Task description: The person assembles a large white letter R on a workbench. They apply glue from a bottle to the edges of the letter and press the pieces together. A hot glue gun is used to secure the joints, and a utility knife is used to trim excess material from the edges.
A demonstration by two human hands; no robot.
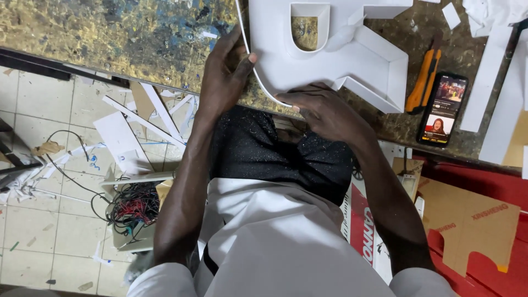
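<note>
A big white foam-board letter [330,49] lies flat on the paint-spattered workbench [126,38], its near edge at the bench's front. A thin white strip [250,69] curves around its left rim. The left hand [225,74] presses that strip against the rim with thumb and fingers closed on it, while the right hand [324,110] lies flat, fingertips pushing the strip's lower end into the corner (no glue is visible from here). The step in hand looks like fixing the side wall to the letter's outline; the next move likely calls for steady pressure following the curve. An orange box cutter [423,80] and a phone [443,110] lie just right of the letter. White offcuts [148,113] and tangled wires [135,206] litter the tiled floor.
</note>
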